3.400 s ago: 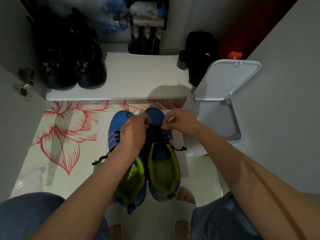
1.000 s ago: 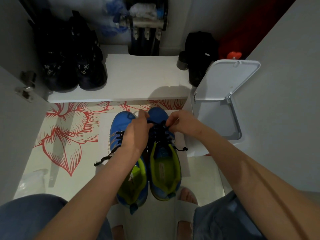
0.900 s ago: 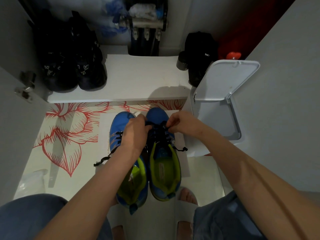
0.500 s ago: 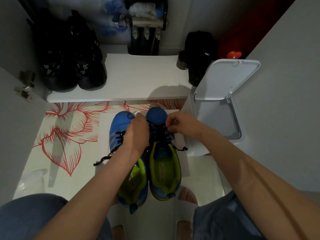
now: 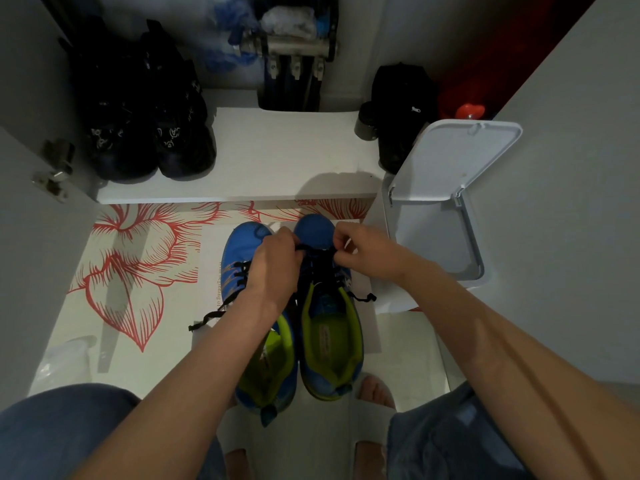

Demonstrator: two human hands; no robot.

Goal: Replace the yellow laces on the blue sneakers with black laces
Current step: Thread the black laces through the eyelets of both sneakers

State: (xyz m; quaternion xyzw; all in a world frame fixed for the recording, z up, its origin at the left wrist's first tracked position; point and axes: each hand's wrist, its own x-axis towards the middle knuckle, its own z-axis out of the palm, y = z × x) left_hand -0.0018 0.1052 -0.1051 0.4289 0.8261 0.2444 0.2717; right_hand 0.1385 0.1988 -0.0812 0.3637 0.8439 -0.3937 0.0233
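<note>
Two dark shoes (image 5: pixel 145 126) sit on the white shelf (image 5: pixel 277 161) at far left, and below them a red-flowered mat (image 5: pixel 131 271) covers the floor. Next come the blue sneakers (image 5: pixel 322 233), side by side with toes pointing away. The left sneaker (image 5: pixel 239 251) already carries a black lace, with one loose end (image 5: pixel 207 318) trailing onto the mat. The left hand (image 5: pixel 273 271) reaches across it to the right sneaker (image 5: pixel 329 344), fingers curled and apparently pinching the black lace (image 5: pixel 322 271) near the toe-end eyelets. The right hand (image 5: pixel 370 251) pinches the same lace from the other side, so the hands sit close together without touching, a short stretch of cord taut between them. No yellow lace shows anywhere. Further right stands a white bin (image 5: pixel 436 251) with its lid (image 5: pixel 457 157) tipped open. The lace looks thin, soft and limp, so it will likely flop and twist unless kept under light tension. Its stiff tip (image 5: pixel 372 297), lying beside the right sneaker, is probably the best hold for threading, while slack draws best when pinched close to an eyelet. The sneakers seem light and may slide if tugged hard.
</note>
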